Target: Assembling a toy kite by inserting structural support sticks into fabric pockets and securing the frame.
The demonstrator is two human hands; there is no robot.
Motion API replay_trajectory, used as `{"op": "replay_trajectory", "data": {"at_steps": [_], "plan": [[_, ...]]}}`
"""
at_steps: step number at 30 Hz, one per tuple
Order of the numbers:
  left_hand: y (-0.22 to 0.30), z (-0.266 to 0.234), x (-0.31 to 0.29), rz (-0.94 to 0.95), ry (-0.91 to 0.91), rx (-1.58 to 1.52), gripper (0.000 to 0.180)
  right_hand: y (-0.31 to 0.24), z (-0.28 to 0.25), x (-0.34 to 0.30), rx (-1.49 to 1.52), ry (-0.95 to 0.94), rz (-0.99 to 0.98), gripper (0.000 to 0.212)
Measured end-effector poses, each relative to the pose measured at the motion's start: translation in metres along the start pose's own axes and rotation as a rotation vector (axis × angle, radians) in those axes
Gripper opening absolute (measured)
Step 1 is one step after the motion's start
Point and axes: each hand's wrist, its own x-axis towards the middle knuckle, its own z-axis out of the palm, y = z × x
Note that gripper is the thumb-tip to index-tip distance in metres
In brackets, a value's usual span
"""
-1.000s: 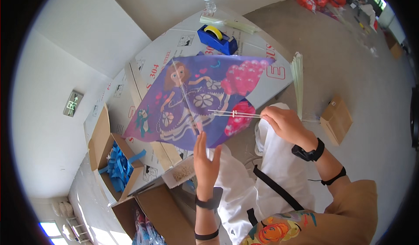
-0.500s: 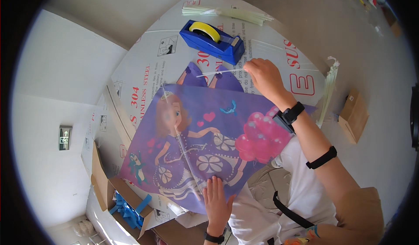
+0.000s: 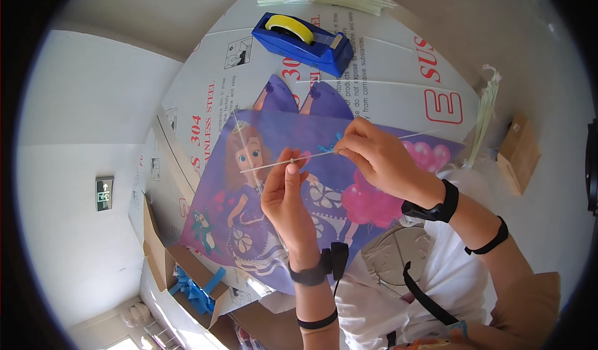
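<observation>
A purple kite (image 3: 280,123), printed with a girl in a gown, pink hearts and balloons, lies flat on the table. A thin pale rod runs lengthwise down its middle. Above the kite, a second thin white rod (image 3: 319,155) is held crosswise by both hands. My left hand (image 3: 286,191) pinches it between thumb and fingers near the kite's middle. My right hand (image 3: 377,160) grips it further right, and its end reaches past that hand over the balloons. Two purple pointed flaps (image 3: 327,99) stick out at the kite's far edge.
A blue tape dispenser (image 3: 293,46) with a yellow roll stands beyond the kite. Bundles of pale rods (image 3: 324,1) lie at the far edge and at the right (image 3: 486,113). An open carton (image 3: 161,250) with blue strips is at lower left; a brown box (image 3: 519,153) sits right.
My right hand has drawn back toward me with the white rod. My left hand has lifted off the kite's lower part, moved up and taken hold of the rod too.
</observation>
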Motion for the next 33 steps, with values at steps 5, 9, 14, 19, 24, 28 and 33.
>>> {"op": "replay_trajectory", "data": {"at_steps": [5, 9, 14, 19, 24, 28, 33], "plan": [[-0.019, 0.012, -0.005, -0.168, 0.040, -0.125, 0.017, 0.009, -0.001, -0.016, 0.001, 0.022, 0.007, 0.012], [-0.037, 0.026, -0.006, -0.334, -0.046, -0.151, 0.016, 0.018, -0.006, -0.020, -0.014, 0.008, -0.088, 0.016], [-0.048, 0.027, 0.018, -0.148, -0.363, 0.511, 0.037, 0.043, -0.005, -0.023, -0.180, 0.034, -0.024, 0.022], [-0.065, -0.025, 0.055, 0.701, -0.422, 1.406, 0.066, 0.043, 0.002, -0.022, -0.390, -0.051, -0.004, 0.025], [-0.081, -0.053, 0.050, 0.471, -0.350, 1.481, 0.074, 0.054, 0.018, -0.020, -0.479, -0.001, -0.054, 0.018], [-0.075, -0.062, 0.049, 0.492, -0.343, 1.496, 0.068, 0.053, 0.037, -0.008, -0.492, 0.009, -0.096, 0.017], [-0.076, -0.056, 0.065, 0.501, -0.231, 1.335, 0.049, 0.054, 0.049, 0.008, -0.514, -0.036, -0.072, 0.017]]}}
